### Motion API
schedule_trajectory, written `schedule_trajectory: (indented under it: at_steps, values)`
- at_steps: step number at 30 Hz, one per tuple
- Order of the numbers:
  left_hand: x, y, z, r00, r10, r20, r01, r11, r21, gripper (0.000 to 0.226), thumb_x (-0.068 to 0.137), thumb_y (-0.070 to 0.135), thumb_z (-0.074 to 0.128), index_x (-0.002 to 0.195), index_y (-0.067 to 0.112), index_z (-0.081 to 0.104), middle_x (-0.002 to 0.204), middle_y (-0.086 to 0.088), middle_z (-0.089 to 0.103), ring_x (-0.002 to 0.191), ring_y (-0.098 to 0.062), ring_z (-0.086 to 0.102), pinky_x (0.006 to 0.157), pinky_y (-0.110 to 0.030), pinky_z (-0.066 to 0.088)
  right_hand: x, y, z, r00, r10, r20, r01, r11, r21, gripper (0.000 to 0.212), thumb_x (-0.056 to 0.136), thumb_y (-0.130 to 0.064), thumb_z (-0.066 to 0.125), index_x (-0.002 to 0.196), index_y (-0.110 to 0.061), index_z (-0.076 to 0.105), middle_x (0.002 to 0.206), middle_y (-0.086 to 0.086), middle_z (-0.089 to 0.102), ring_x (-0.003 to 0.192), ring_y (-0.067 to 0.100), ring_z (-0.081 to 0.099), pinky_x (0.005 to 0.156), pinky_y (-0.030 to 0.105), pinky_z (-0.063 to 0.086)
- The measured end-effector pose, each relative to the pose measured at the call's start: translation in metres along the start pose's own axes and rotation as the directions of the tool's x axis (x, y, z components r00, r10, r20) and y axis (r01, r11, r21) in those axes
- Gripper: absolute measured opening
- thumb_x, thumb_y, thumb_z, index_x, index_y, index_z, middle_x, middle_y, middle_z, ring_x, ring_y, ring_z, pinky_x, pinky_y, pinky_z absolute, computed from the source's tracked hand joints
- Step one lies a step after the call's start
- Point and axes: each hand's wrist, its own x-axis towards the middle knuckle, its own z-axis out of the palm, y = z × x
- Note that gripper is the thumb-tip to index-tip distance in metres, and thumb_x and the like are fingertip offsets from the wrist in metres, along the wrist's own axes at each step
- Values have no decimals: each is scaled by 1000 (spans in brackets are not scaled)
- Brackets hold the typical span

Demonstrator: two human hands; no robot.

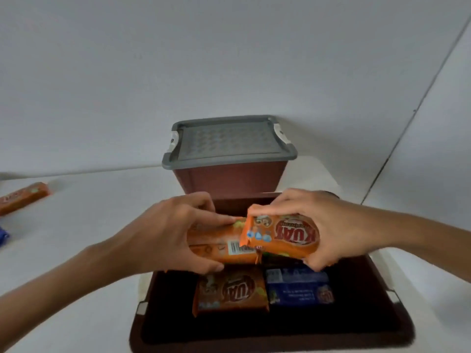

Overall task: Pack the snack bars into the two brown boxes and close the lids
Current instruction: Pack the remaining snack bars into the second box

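Note:
An open brown box (387,317) lies nearest to me with an orange snack bar (229,291) and a blue snack bar (300,286) inside. Above it, my left hand (168,233) grips an orange bar (216,240) turned barcode side up. My right hand (328,225) grips a second orange bar (283,238), whose left end overlaps the first one. Behind stands the other brown box (229,179) with its grey lid (229,141) shut.
Another orange bar (23,197) lies on the white table at the far left, and a blue wrapper (3,236) shows at the left edge. A white wall rises behind the boxes.

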Motion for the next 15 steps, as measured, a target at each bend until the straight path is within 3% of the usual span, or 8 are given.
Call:
schedule_trajectory:
  at_steps: [3, 7, 11, 13, 15]
  values:
    - [-8, 13, 25, 995, 35, 98, -36, 999, 13, 66, 62, 74, 52, 125, 59, 40, 109, 28, 37, 90, 11, 46, 71, -3, 40, -11, 14, 21, 992, 23, 123, -28, 999, 39, 91, 67, -21, 78, 134, -56, 27, 124, -20, 27, 116, -2, 31, 99, 16, 39]
    - [-8, 20, 49, 984, 22, 177, -47, 989, 139, 66, 63, 72, 48, 125, 51, 47, 104, 22, 47, 84, 9, 48, 64, 3, 27, -14, 21, 40, 977, 59, 204, -41, 995, -92, 87, 70, -21, 75, 138, -49, 29, 128, -17, 24, 119, 2, 24, 106, 24, 33]
    - [1, 19, 72, 986, 120, 112, -153, 921, 358, 67, 48, 75, 53, 102, 38, 67, 82, 14, 59, 67, -3, 59, 40, -13, 41, -8, 23, 70, 991, 23, 129, 15, 958, -285, 79, 79, -16, 68, 140, -44, 24, 133, -10, 19, 127, 10, 18, 104, 33, 38]
    - [3, 24, 77, 980, 136, 148, -188, 884, 428, 69, 42, 74, 66, 94, 30, 71, 77, 8, 63, 64, -10, 60, 37, -22, 45, -7, 22, 81, 993, 44, 107, -4, 938, -347, 80, 80, -12, 65, 140, -43, 23, 137, -3, 17, 130, 17, 18, 96, 33, 42]
    - [6, 27, 81, 976, 145, 165, -207, 858, 470, 71, 36, 67, 75, 92, 23, 72, 84, 4, 65, 67, -14, 61, 38, -25, 48, -8, 24, 91, 999, -37, 1, 33, 882, -469, 84, 63, -15, 78, 134, -37, 38, 130, 4, 34, 120, 24, 35, 76, 34, 52]
